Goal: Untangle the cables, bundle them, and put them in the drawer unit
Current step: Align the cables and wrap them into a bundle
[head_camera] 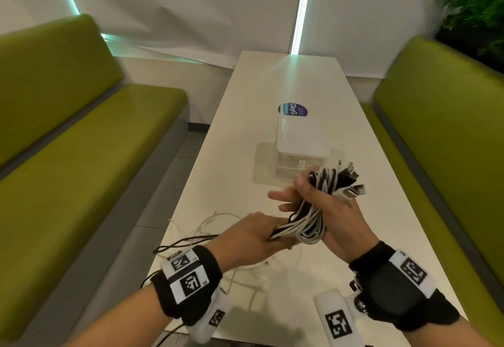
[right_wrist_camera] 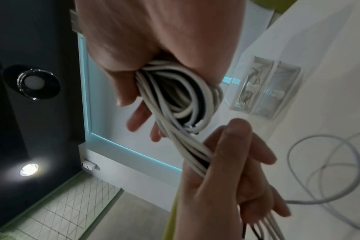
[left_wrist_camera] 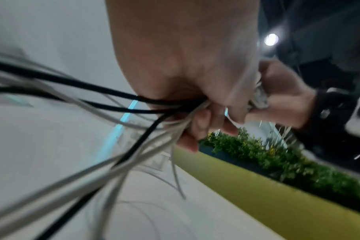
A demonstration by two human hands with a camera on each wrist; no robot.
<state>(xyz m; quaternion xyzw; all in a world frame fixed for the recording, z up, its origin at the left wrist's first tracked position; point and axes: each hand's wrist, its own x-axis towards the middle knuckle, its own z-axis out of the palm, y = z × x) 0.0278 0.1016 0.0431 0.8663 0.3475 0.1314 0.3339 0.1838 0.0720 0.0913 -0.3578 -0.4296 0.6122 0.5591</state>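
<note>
Here, a person stands at the near end of a long white table set between two green benches, winding cables with both bare hands. The right hand grips a coil of white and black cables, fingers and thumb curled round it, with a cluster of plug ends sticking up and away from the fist. The left hand sits just beside and below it, fingers closed on the straight run of the same cables where they leave the coil; the two hands nearly touch. From the left hand the loose tails trail down onto the table and over its near-left edge, white strands looping on the surface, black ones hanging off. The left wrist view is blurred, though it shows black and white strands fanning out of the fist.

The drawer unit, a small white plastic box, stands on the table just beyond the hands. From the right wrist view its clear fronts show, and one compartment seems to hold cables; whether a drawer is open cannot be told.

The work looks partway through bundling. The risks lie in the loose tails: the loops on the table could cross and knot as they are drawn in, and the strands over the edge could catch there. The upright plugs may also slip free if the right grip slackens, loosening the coil.
</note>
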